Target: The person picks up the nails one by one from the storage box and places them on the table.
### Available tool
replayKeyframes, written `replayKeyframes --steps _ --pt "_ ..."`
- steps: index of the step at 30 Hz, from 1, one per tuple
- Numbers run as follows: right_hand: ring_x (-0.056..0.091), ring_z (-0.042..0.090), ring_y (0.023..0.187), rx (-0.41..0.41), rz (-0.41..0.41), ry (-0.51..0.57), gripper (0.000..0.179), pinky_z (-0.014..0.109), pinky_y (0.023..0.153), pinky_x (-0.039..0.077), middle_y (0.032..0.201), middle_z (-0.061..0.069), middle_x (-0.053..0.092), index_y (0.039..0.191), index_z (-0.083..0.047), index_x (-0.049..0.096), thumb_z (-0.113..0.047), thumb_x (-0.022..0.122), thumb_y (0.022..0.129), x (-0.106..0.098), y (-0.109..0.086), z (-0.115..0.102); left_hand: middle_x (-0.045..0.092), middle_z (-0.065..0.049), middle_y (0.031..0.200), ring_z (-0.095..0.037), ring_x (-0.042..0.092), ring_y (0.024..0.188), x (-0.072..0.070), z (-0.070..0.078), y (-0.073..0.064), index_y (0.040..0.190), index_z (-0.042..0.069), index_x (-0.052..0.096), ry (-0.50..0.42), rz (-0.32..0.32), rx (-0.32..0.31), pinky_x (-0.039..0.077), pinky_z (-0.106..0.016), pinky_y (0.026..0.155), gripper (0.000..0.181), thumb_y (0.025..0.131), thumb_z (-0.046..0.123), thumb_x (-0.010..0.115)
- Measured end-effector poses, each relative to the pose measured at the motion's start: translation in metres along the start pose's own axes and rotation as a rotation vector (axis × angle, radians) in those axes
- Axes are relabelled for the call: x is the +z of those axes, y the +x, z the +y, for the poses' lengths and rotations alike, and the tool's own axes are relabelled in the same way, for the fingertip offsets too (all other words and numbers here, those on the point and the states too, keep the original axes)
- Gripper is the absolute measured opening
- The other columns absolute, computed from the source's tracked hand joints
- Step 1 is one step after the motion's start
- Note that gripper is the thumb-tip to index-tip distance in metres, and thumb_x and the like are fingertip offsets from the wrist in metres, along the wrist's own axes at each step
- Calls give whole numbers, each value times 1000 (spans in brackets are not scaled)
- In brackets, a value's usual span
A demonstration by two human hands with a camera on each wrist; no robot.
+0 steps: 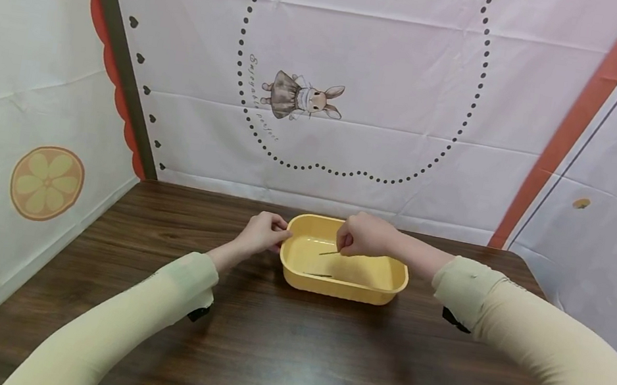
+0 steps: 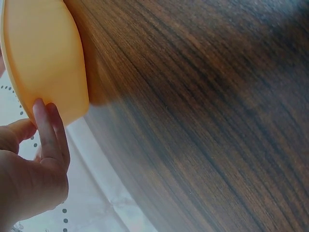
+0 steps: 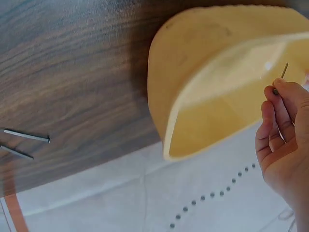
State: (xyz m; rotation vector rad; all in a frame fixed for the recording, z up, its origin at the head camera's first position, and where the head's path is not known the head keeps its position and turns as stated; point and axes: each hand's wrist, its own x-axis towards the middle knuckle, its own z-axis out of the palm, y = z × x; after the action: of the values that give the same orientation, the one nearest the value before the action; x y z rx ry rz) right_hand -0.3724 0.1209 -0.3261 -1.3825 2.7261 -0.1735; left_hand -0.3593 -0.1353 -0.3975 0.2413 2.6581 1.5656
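Observation:
A yellow plastic basin (image 1: 342,290) with rounded ends stands on the table. My left hand (image 1: 263,231) holds its left end, thumb at the rim and fingers (image 2: 46,130) against the outer wall. Over the inside of the basin, my right hand (image 1: 368,236) pinches a thin metal nail (image 3: 285,70) between thumb and forefinger. Its head shows at the fingertips, and the shank sticks out past them. A second thin dark nail (image 1: 317,275) lies in the basin near the front wall.
Two more nails, one longer nail (image 3: 26,136) and another nail (image 3: 17,152), lie on the dark wood table (image 1: 289,362) beyond the basin's right end. A printed white cloth (image 1: 359,93) hangs behind the table's back edge, with more cloth at both sides.

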Motion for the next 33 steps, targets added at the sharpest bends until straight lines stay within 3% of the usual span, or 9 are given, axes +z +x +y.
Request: replayKeyframes --steps 9,15,20,23,28,33 --pt "66 6 68 57 79 96 5 20 66 58 76 0 74 83 -8 75 -5 72 81 -23 -22 17 70 -27 109 -21 73 73 0 1 1 113 -7 66 -5 3 -6 65 -31 65 26 94 10 65" --pt "63 5 67 123 159 118 7 22 64 56 73 -2 73 80 -12 76 -7 72 82 -31 -38 30 70 -27 109 -28 74 79 0 1 1 112 -7 66 -10 4 -8 65 -31 65 25 94 9 65" --pt "61 5 66 169 255 98 5 21 63 54 72 -2 72 79 -11 76 -8 73 81 -36 -52 40 71 -26 108 -19 72 73 0 1 2 113 -7 66 -1 7 -6 64 -29 63 25 94 10 65" --pt "61 6 67 203 296 106 5 21 63 53 73 -1 72 79 -10 76 -8 73 82 -36 -63 47 71 -26 108 -22 73 74 0 1 1 113 -7 65 3 6 -8 64 -28 62 25 95 10 64" --pt "60 9 69 265 323 151 6 21 64 53 74 1 72 79 -10 75 -6 73 84 -38 -84 56 70 -27 109 -35 74 85 1 1 0 113 -7 65 -3 0 -10 63 -26 62 26 95 10 64" --pt "59 8 70 344 335 180 5 20 64 51 77 4 73 84 -8 75 -7 71 87 -43 -104 64 70 -27 108 -30 74 80 1 0 -1 113 -7 65 -3 6 0 64 -27 62 25 95 10 64"
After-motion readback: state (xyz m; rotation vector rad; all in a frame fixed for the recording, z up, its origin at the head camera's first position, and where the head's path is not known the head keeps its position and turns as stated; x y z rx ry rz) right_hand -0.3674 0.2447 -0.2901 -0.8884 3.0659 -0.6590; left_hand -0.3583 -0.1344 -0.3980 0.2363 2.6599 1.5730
